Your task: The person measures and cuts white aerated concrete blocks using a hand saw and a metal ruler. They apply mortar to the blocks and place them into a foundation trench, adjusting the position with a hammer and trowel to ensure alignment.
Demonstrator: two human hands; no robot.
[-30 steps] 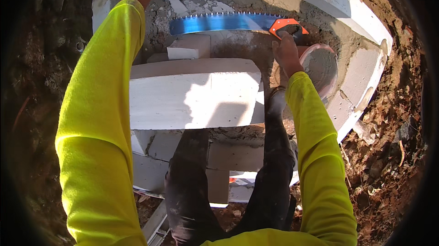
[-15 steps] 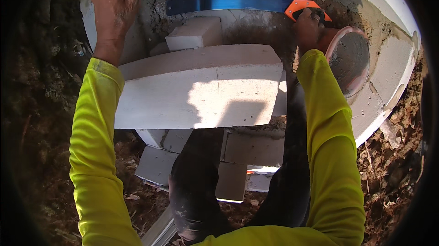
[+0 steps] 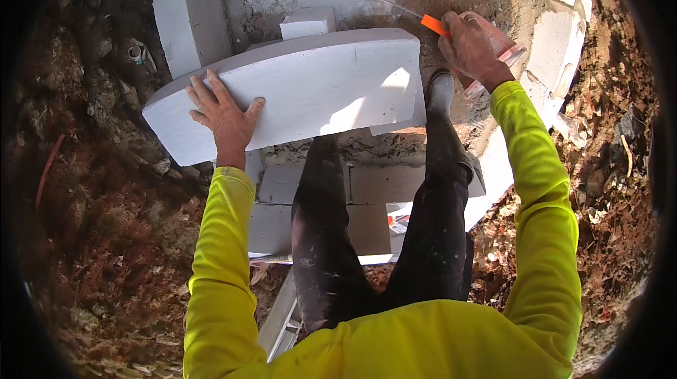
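"Where was the long white curved block (image 3: 303,90)?"

"It stretched from left of centre to the upper middle of the frame, its left end lower than its right. Sunlit patches lay on its right half."

"And the 2 hands?"

"The left hand (image 3: 226,117) lay on the block's white face near its left end — thumb and fingers spread wide, holding nothing. The right hand (image 3: 474,47), upper right of centre, was curled around a saw with an orange handle (image 3: 435,25). Its thin blade, seen nearly edge-on, pointed toward the upper middle."

"What else was close by?"

"A pinkish-red round bucket (image 3: 496,35) stood partly hidden behind the right hand. A small white rectangular block (image 3: 308,25) sat just beyond the curved block, upper middle — I couldn't tell whether they touched."

"Lower down?"

"Flat grey rectangular blocks (image 3: 384,185) showed between 2 dark-trousered legs (image 3: 321,252), below centre."
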